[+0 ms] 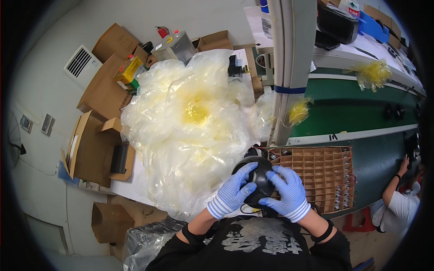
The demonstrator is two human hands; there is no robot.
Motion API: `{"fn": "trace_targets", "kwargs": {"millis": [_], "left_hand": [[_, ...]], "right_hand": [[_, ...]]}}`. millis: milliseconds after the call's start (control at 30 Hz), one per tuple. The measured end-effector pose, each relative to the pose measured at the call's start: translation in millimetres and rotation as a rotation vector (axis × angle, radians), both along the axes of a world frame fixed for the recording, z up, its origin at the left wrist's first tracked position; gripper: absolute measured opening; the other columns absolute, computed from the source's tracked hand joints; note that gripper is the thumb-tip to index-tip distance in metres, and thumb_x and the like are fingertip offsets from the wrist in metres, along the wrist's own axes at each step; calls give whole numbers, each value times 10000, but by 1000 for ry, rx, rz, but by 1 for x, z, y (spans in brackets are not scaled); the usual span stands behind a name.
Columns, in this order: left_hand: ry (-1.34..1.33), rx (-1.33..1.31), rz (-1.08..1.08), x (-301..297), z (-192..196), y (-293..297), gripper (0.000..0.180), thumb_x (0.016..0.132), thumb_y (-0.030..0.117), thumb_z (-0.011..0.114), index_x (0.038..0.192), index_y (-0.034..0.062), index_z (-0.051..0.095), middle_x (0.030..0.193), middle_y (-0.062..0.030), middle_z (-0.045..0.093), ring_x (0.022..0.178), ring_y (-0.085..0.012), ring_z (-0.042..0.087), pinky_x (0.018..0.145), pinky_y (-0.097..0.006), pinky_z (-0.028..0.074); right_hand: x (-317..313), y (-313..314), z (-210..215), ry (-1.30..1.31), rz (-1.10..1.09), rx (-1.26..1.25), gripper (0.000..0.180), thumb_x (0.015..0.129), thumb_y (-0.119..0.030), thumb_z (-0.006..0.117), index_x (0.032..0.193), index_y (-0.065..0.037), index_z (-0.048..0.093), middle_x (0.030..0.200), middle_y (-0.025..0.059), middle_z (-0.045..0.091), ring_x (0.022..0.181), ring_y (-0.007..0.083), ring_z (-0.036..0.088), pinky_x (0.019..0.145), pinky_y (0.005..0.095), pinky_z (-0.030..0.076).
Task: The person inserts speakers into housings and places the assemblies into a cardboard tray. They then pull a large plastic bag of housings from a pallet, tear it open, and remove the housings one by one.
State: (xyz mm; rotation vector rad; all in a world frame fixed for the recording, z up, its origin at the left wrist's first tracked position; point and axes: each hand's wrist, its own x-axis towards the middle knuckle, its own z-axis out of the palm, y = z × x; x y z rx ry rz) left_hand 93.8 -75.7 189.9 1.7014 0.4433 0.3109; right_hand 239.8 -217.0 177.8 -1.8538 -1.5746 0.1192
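In front of my chest I hold a black, rounded plastic piece (259, 181) with a smooth surface; its exact kind is unclear. My left hand (233, 192), in a blue glove with white stripes at the cuff, grips its left side with the thumb across the front. On its other side, my right hand (288, 191), gloved alike, curls its fingers over the top and edge. More black, curved parts (254, 152) show just behind the piece, partly hidden. Close to my right hand lies a cardboard divider tray (316, 174) with many cells, several of them holding small shiny metal parts.
A large heap of clear plastic bags (181, 149) covers the table to the left. Cardboard boxes (92, 149) and a metal can (174, 47) stand around it. A pale pillar (291, 58) rises beside a green conveyor belt (352, 106). At the right edge a co-worker (402, 205) reaches in.
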Motion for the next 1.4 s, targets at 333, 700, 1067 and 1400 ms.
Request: {"fn": "trace_targets", "kwargs": {"millis": [333,700,1067,1400], "left_hand": [[-116,-374,144,16,-31,0,447,885,87,534,1273,-19,340,1120,-138,538,988,-166,535,875,-279,436],[-14,109,94,31,-11,6,504,867,71,527,1310,-26,306,1189,-200,475,1067,-219,500,924,-307,399],[-163,-175,218,53,-28,31,540,865,87,538,1328,-17,281,1236,-176,440,1101,-226,478,968,-324,370],[-143,-371,312,41,-49,65,610,865,279,585,1339,-1,320,1244,-135,457,1106,-195,463,959,-288,366]], "right_hand": [[-26,16,10,-58,-79,-31,205,726,-243,646,832,-112,529,748,68,473,676,237,517,556,345,439],[1,21,14,-80,-83,229,283,601,-127,719,862,-105,611,802,64,559,681,257,532,609,361,432],[10,19,-4,285,447,255,144,663,-32,593,781,-112,572,745,49,553,690,256,538,643,365,443],[109,59,-8,954,-353,521,82,836,-49,580,881,-23,517,775,4,515,652,63,455,608,193,402]]}}
